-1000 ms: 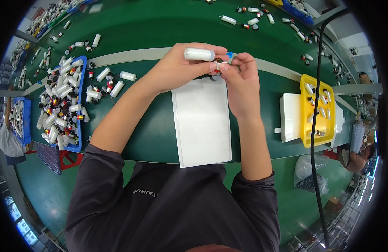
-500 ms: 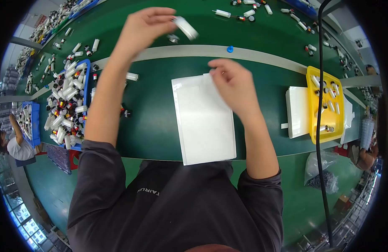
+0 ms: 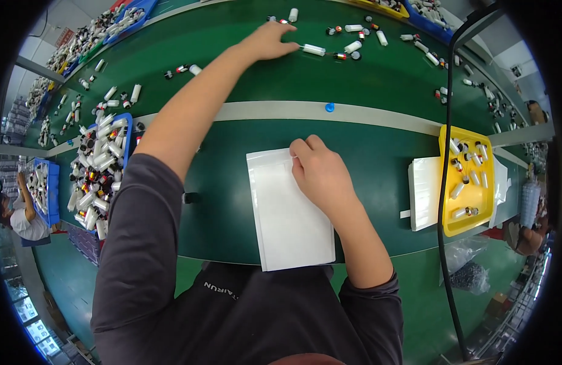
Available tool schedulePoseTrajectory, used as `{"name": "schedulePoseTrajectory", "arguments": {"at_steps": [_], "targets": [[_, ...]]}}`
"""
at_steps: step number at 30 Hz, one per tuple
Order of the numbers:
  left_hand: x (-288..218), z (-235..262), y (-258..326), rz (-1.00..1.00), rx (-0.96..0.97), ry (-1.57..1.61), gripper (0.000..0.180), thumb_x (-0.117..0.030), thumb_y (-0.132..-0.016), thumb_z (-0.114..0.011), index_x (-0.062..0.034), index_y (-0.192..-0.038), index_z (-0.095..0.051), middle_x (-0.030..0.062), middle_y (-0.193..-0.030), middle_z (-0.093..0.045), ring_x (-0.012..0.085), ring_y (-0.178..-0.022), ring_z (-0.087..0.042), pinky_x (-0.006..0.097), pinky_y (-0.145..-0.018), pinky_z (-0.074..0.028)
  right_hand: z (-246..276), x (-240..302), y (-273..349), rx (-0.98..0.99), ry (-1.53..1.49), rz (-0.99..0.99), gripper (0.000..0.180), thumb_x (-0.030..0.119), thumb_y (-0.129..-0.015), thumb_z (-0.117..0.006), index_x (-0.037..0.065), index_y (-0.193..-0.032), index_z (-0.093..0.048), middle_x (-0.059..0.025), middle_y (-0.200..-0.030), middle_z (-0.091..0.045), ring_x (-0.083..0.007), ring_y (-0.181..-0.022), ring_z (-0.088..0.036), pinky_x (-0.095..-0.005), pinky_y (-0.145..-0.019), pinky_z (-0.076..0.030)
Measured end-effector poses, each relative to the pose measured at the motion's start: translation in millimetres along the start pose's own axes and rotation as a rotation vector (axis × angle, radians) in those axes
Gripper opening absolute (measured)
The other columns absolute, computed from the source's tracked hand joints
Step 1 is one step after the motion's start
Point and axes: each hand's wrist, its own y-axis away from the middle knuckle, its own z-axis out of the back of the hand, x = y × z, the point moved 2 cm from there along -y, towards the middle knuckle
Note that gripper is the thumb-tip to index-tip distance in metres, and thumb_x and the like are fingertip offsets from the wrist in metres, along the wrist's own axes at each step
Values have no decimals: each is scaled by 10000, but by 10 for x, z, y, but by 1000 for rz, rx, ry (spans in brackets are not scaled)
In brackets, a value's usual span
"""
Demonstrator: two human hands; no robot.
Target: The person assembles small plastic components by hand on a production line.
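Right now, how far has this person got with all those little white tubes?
Finished-looking tubes lie scattered on the far green belt, where the left hand reaches beside one white tube. The right hand rests on the stack of white bags. The blue bin holds many more tubes.

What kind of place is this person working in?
Probably a factory assembly or packing line: a long green workbench strewn with small white tubes, and a blue bin and yellow tray full of the same parts.
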Motion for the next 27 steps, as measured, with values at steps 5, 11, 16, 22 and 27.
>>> {"name": "schedulePoseTrajectory", "arguments": {"at_steps": [5,11,16,22,27], "targets": [[-313,-189,-115,94,20,42,468,-426,-826,-756,-72,-1127,-693,145,-1067,-684,289,-1039,-655,386,-884,-524,2,2,-9,35,49,0,142,51,-812,-641,-3,-910,-553,-175,-868,-607,-331,-650,-654,-392,-573,-569],[-755,321,311,320,-157,883,367,-391,-953,-650,-55,-1097,-629,93,-1141,-673,196,-993,-662,338,-838,-511,127,14,28,44,-47,1,184,65,-815,-630,-11,-941,-520,-193,-866,-608,-361,-699,-658,-419,-627,-567],[-1378,682,1006,539,-127,1442,338,-374,-1089,-398,-95,-1260,-484,179,-1303,-616,298,-1186,-630,410,-924,-543,184,61,30,102,-100,-97,193,61,-833,-603,-14,-977,-500,-218,-895,-623,-393,-733,-656,-448,-683,-561],[-1558,643,1553,625,-49,1979,326,-405,-1082,-398,-131,-1212,-519,200,-1340,-587,375,-1199,-612,542,-966,-543,176,66,75,113,-124,-136,157,63,-893,-566,-18,-1009,-498,-241,-949,-641,-424,-783,-656,-486,-726,-543],[-1584,282,1800,868,18,1744,364,-457,-1068,-418,-147,-1230,-517,135,-1217,-639,299,-1077,-657,495,-921,-556,199,-116,-2,190,-256,-96,111,76,-941,-562,16,-1026,-525,-194,-988,-647,-399,-862,-656,-482,-760,-522]]}}
